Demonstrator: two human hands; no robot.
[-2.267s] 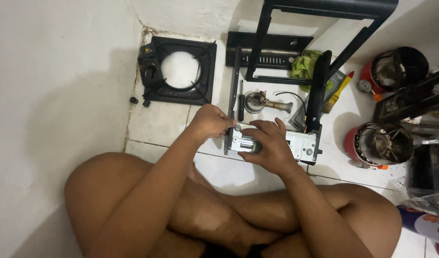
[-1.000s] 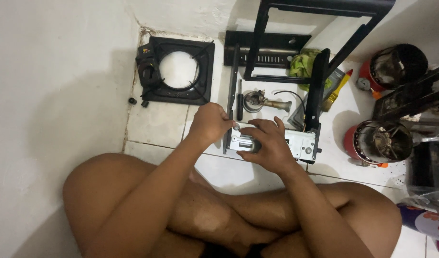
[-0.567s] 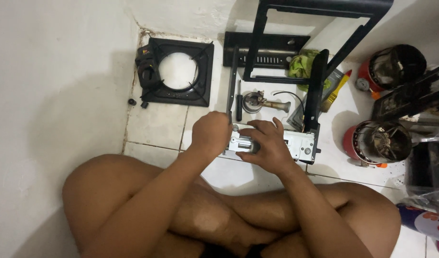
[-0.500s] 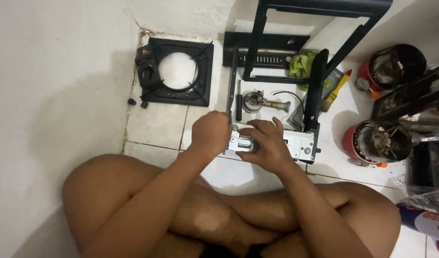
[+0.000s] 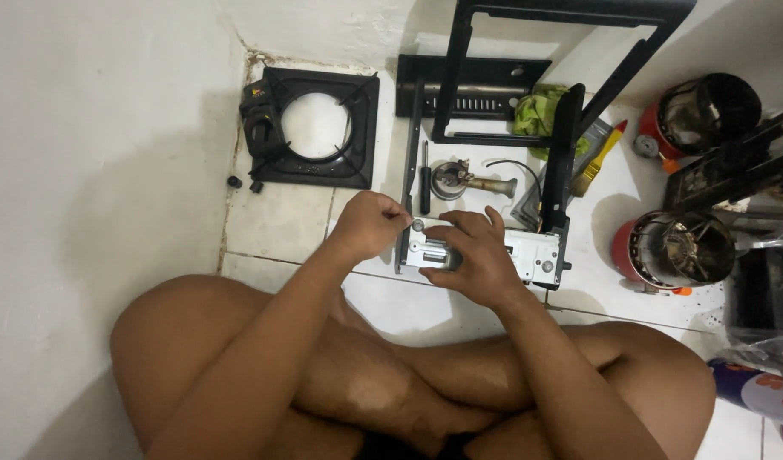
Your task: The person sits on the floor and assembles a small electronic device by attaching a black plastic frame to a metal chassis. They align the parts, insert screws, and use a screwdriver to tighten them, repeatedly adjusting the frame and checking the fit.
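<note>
Left hand and right hand on grey metal control panel, at near end of black rectangular stove frame. Black square pan support beyond left hand. Black-handled screwdriver and brass burner tube just beyond hands. Two red cylindrical burners right of right hand.

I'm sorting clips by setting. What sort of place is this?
Likely a home floor used as a stove-repair spot: white floor tiles, a black burner frame, red gas burners, and both hands on a metal stove panel.
</note>
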